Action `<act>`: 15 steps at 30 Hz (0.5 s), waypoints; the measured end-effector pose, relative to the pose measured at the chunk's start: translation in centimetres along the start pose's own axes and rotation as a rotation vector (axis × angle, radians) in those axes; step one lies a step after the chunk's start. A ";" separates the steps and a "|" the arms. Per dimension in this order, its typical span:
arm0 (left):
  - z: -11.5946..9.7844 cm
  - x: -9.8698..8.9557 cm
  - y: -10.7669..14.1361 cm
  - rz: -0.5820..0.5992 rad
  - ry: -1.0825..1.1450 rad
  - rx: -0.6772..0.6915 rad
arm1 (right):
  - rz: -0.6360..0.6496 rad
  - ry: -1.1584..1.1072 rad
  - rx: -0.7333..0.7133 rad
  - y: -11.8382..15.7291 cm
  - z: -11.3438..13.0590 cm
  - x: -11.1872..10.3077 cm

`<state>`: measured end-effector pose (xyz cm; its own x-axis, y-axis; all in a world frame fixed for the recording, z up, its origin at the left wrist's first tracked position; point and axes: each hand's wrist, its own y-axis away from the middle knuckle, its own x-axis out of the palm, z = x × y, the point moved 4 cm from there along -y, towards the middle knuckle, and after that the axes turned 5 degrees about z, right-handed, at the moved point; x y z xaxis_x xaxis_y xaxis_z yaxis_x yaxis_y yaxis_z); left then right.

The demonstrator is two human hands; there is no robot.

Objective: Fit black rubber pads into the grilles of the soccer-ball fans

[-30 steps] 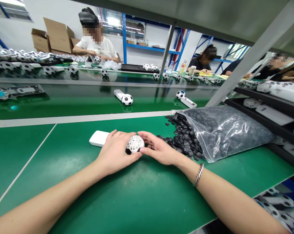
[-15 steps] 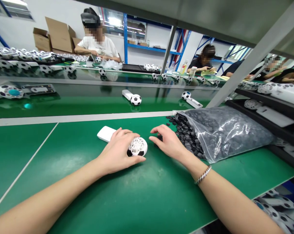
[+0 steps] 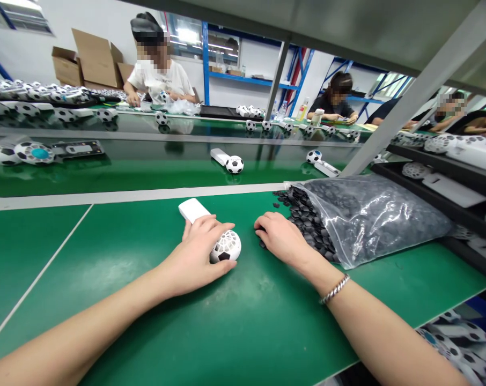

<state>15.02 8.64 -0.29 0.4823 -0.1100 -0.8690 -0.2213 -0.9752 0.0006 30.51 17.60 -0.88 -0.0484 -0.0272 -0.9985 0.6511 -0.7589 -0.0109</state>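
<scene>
My left hand (image 3: 194,252) is wrapped over a white device with a football-patterned round head (image 3: 227,247), which lies on the green mat. The head has a lattice face and black patches, and its white handle (image 3: 193,209) points up and left beyond my fingers. My right hand (image 3: 281,236) is closed, its thumb and fingertips together, just left of the heap of small black pieces (image 3: 307,220). What those fingertips hold, if anything, is hidden. The pieces spill from the mouth of a clear plastic bag (image 3: 383,214).
Beyond the mat's pale edge strip (image 3: 118,198), a green conveyor (image 3: 166,174) carries similar football devices (image 3: 234,164). Black trays (image 3: 440,187) of white parts stand at the right, behind a slanted metal post (image 3: 412,91). Several people sit across the line.
The device under my left hand has turned, its handle shifting right. My right hand's thumb and fingers have closed together. Devices on the near conveyor have moved right.
</scene>
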 end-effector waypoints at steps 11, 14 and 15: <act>0.8 0.2 -0.2 0.037 0.214 0.039 | -0.066 -0.067 -0.026 -0.2 -0.8 0.5; 0.7 0.2 -0.3 0.032 0.224 0.060 | -0.169 -0.312 -0.100 -0.1 -0.6 0.1; 0.6 0.2 -0.3 0.038 0.224 0.063 | -0.196 -0.404 -0.127 -0.1 -0.3 0.0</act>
<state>14.66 9.00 -0.73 0.6474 -0.1931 -0.7373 -0.2918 -0.9565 -0.0058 30.74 17.87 -0.85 -0.4546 -0.1612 -0.8760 0.6865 -0.6900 -0.2293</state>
